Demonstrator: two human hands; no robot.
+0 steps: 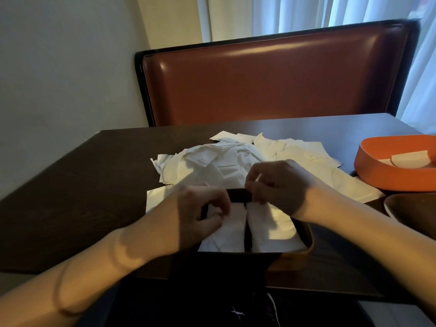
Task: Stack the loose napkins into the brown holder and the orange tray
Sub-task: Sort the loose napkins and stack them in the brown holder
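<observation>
The loose napkins (236, 159) lie in a big white pile in the middle of the tabletop (82, 197). The orange tray (391, 178) sits at the right edge with a napkin or two inside. The brown holder (304, 246) sits at the near edge, with two rows of napkins in it. The left hand (200, 215) pinches the left row with curled fingers. The right hand (280, 185) pinches the right row's far end.

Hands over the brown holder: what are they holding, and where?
Left hand pinches the left napkin stack at its far end; right hand likewise on the right stack.
</observation>
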